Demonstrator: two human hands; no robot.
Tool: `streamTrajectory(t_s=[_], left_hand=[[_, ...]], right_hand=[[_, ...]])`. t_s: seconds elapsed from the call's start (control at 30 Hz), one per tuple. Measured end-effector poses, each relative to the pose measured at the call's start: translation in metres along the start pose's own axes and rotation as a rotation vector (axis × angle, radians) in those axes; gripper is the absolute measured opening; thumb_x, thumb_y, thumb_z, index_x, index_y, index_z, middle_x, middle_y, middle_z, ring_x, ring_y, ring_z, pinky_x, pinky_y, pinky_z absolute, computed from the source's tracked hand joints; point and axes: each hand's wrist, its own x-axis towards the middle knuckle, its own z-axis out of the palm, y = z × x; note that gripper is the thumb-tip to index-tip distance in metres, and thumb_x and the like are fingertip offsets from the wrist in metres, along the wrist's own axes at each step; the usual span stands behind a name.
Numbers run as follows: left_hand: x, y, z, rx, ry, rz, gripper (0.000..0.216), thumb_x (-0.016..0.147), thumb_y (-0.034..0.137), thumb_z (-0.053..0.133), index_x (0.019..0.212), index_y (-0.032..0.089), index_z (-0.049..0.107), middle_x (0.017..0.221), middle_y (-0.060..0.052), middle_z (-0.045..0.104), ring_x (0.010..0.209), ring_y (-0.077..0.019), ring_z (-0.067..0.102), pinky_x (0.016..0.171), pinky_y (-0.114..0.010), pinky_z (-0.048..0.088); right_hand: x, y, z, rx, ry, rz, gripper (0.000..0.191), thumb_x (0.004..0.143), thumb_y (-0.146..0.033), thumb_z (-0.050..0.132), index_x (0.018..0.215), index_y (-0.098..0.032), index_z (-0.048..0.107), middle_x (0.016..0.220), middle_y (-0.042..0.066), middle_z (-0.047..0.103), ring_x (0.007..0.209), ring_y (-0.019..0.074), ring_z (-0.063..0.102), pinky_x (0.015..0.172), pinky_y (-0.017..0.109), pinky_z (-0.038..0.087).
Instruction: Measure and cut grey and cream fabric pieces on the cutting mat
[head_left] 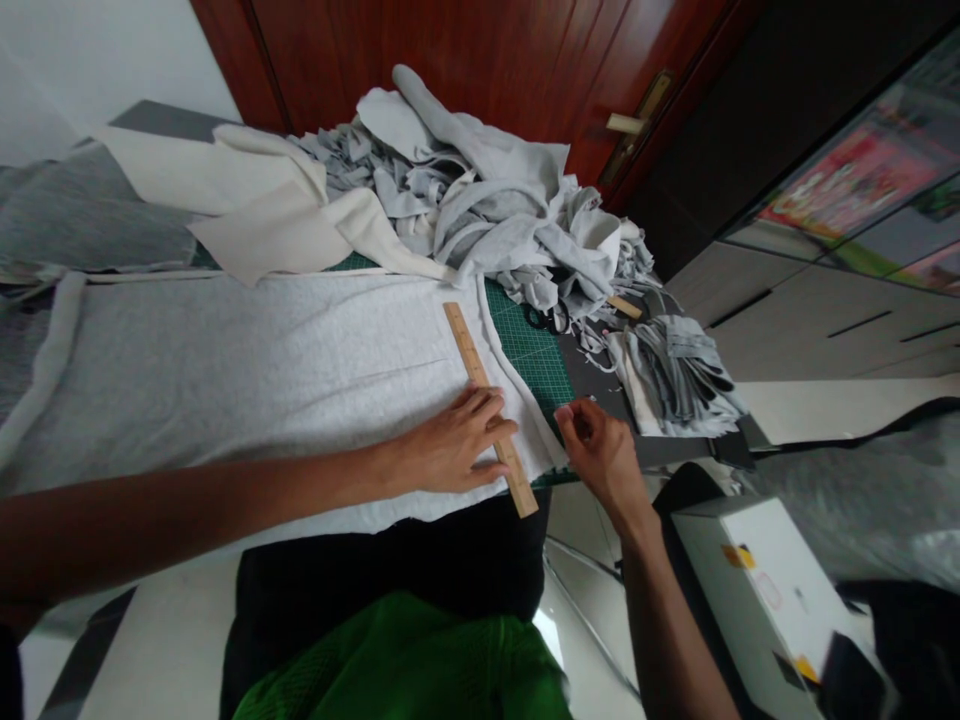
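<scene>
A large piece of light grey fabric (pixel 360 350) is spread over the table, its right edge curving across the green cutting mat (pixel 529 340). On that fabric near the edge, a wooden ruler (pixel 465 338) lies at a slant. My left hand (pixel 465 440) rests across the ruler's lower half, fingers apart and pressing down on it. Just right of the fabric's edge, my right hand (pixel 600 445) is closed in a pinch, thumb against forefinger. Whatever those fingertips hold, if anything, is too small to make out.
Heaped grey and cream fabric scraps (pixel 510 200) cover the back of the table. Black-handled scissors (pixel 547 318) lie beside the pile. A folded fabric stack (pixel 679 375) sits at the right end. A white box (pixel 765 590) stands lower right, and a wooden door (pixel 465 50) rises behind.
</scene>
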Motion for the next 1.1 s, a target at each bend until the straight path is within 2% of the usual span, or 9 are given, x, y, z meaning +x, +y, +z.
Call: streamTrajectory(t_s=[0.1, 0.23, 0.37, 0.47, 0.57, 0.67, 0.83, 1.1], left_hand=[[0.000, -0.003, -0.002, 0.029, -0.007, 0.029, 0.043, 0.098, 0.045, 0.071, 0.123, 0.010, 0.068, 0.131, -0.022, 0.059, 0.139, -0.0425, 0.053, 0.122, -0.061, 0.043], [-0.001, -0.004, -0.002, 0.047, -0.011, 0.035, 0.044, 0.097, 0.048, 0.072, 0.123, 0.012, 0.068, 0.130, -0.021, 0.060, 0.135, -0.0409, 0.054, 0.120, -0.058, 0.046], [-0.001, -0.003, -0.002, 0.034, 0.002, 0.016, 0.045, 0.097, 0.047, 0.072, 0.123, 0.011, 0.068, 0.132, -0.021, 0.059, 0.135, -0.0401, 0.054, 0.120, -0.057, 0.045], [-0.001, -0.002, -0.001, 0.028, 0.005, 0.002, 0.046, 0.097, 0.047, 0.073, 0.126, 0.011, 0.067, 0.133, -0.021, 0.059, 0.138, -0.0402, 0.053, 0.120, -0.057, 0.046], [-0.002, -0.002, 0.000, 0.029, 0.001, -0.005, 0.047, 0.097, 0.047, 0.073, 0.126, 0.011, 0.067, 0.135, -0.022, 0.059, 0.139, -0.0410, 0.052, 0.121, -0.059, 0.045], [-0.002, 0.000, 0.000, 0.025, -0.016, -0.013, 0.043, 0.097, 0.046, 0.073, 0.121, 0.010, 0.066, 0.136, -0.023, 0.059, 0.140, -0.0409, 0.051, 0.122, -0.059, 0.043], [0.000, 0.003, -0.005, 0.041, -0.059, -0.025, 0.041, 0.099, 0.043, 0.070, 0.120, 0.009, 0.065, 0.138, -0.024, 0.057, 0.142, -0.0416, 0.050, 0.125, -0.057, 0.040], [0.000, 0.001, -0.004, 0.078, -0.040, 0.003, 0.040, 0.098, 0.046, 0.072, 0.118, 0.011, 0.067, 0.131, -0.021, 0.059, 0.139, -0.0400, 0.051, 0.125, -0.057, 0.041]], right_hand=[[0.008, 0.000, 0.007, 0.022, 0.017, -0.034, 0.032, 0.105, -0.043, 0.052, 0.084, -0.022, 0.063, 0.066, -0.001, 0.060, 0.057, 0.0159, 0.055, 0.060, 0.029, 0.035], [-0.004, -0.009, 0.010, 0.081, -0.054, -0.062, 0.033, 0.108, -0.043, 0.050, 0.088, -0.022, 0.064, 0.066, -0.002, 0.060, 0.058, 0.0149, 0.056, 0.060, 0.028, 0.036], [-0.012, -0.012, 0.006, 0.069, -0.016, -0.064, 0.030, 0.106, -0.041, 0.054, 0.083, -0.023, 0.061, 0.064, -0.003, 0.059, 0.055, 0.0143, 0.054, 0.059, 0.027, 0.036], [-0.018, -0.015, 0.005, 0.067, -0.070, -0.115, 0.029, 0.106, -0.037, 0.055, 0.080, -0.024, 0.057, 0.065, -0.003, 0.061, 0.058, 0.0151, 0.058, 0.063, 0.027, 0.039], [-0.029, -0.019, 0.010, 0.009, -0.139, -0.152, 0.029, 0.106, -0.036, 0.054, 0.080, -0.024, 0.057, 0.064, -0.002, 0.062, 0.060, 0.0168, 0.059, 0.066, 0.029, 0.039], [-0.040, -0.021, 0.018, -0.055, -0.153, -0.158, 0.030, 0.106, -0.035, 0.054, 0.079, -0.024, 0.058, 0.064, -0.001, 0.063, 0.060, 0.0179, 0.057, 0.066, 0.030, 0.037], [-0.044, -0.021, 0.028, -0.093, -0.125, -0.125, 0.030, 0.106, -0.035, 0.054, 0.079, -0.023, 0.060, 0.060, -0.001, 0.060, 0.055, 0.0174, 0.054, 0.063, 0.030, 0.034], [-0.042, -0.024, 0.033, -0.219, -0.110, -0.125, 0.027, 0.105, -0.031, 0.055, 0.081, -0.023, 0.062, 0.062, 0.000, 0.065, 0.055, 0.0183, 0.057, 0.063, 0.030, 0.034]])
